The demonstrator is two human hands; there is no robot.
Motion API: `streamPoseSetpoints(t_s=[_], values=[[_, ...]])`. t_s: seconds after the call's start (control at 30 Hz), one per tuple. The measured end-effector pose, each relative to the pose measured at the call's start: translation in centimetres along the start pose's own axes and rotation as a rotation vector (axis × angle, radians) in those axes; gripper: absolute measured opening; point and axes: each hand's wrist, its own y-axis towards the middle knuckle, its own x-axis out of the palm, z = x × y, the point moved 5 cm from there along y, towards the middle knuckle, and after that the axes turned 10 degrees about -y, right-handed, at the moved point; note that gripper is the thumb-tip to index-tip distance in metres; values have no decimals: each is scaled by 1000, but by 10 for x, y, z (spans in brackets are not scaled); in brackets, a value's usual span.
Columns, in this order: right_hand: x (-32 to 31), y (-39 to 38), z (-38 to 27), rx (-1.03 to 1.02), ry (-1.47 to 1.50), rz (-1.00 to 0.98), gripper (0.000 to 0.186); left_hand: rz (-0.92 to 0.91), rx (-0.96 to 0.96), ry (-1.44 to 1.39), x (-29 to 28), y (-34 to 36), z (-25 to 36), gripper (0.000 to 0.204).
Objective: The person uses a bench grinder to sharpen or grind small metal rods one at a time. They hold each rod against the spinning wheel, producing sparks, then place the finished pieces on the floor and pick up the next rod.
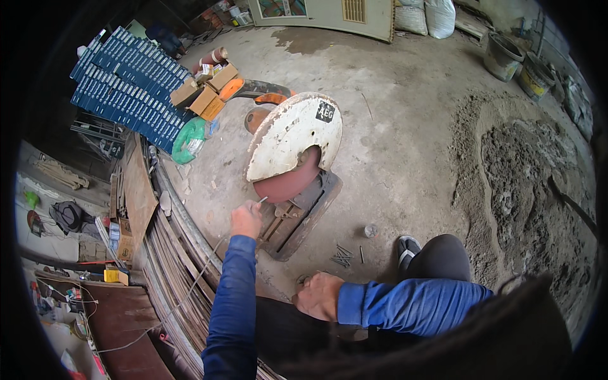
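Observation:
My left hand (246, 220) is closed round a short thin metal rod (263, 200), whose tip sticks out beside the edge of the disc. The reddish-brown abrasive disc (288, 182) belongs to a cut-off saw with a worn, off-white guard (294, 136) and a dark metal base (303, 218). Low down at the front, my right hand (318, 296) is closed with its knuckles up; whatever its fingers hold is hidden. Beyond it, several small metal pieces (341, 256) lie on the floor near a small round container (370, 230).
Long metal bars (180, 253) lie along the left. Blue stacked boxes (130, 85), open cardboard boxes (208, 101) and a green roll (189, 140) stand at the far left. A heap of grey mortar or sand (525, 171) spreads on the right, with buckets (503, 56) behind.

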Motion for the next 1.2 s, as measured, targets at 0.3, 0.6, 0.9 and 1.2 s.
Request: streamPoseSetpoints(t_s=[0.3, 0.6, 0.9, 1.2], values=[[-1, 4, 5, -30, -39, -20, 19, 82, 61, 146, -1, 11, 4, 21], [-2, 4, 6, -59, -26, -4, 19, 137, 128, 240, -3, 6, 21, 21], [0, 4, 8, -14, 14, -20, 20, 168, 164, 285, -4, 3, 31, 20], [0, 6, 7, 4, 32, -47, 20, 161, 176, 302, -4, 6, 26, 21]])
